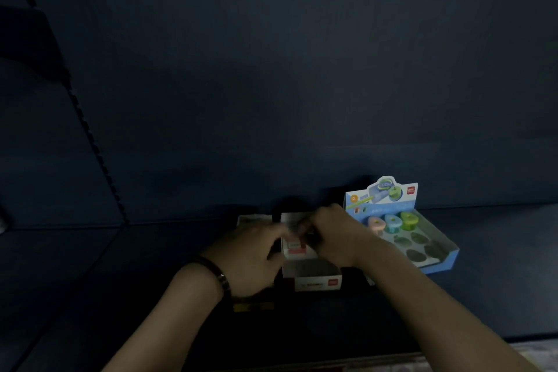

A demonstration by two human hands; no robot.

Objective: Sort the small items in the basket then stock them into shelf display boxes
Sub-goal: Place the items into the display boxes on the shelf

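Observation:
A white display box (pixel 317 276) with a red logo stands on the dark shelf in front of me. Both hands meet over its back part. My left hand (pixel 253 254) reaches in from the left with curled fingers. My right hand (pixel 335 235) comes from the right, its fingers bent down at a small white item with a red band (pixel 297 246) that stands in the box. The fingertips are blurred, so which hand holds the item is unclear. To the right stands a blue display box (pixel 447 254) holding a pink, a blue and a green sharpener (pixel 392 222) in its back row.
The dark blue back wall (pixel 271 84) rises right behind the boxes. A shelf upright with notches (pixel 90 136) runs down the left. Another pale box (pixel 253 219) peeks out behind my left hand. A yellow label (pixel 253 306) lies on the shelf's front edge.

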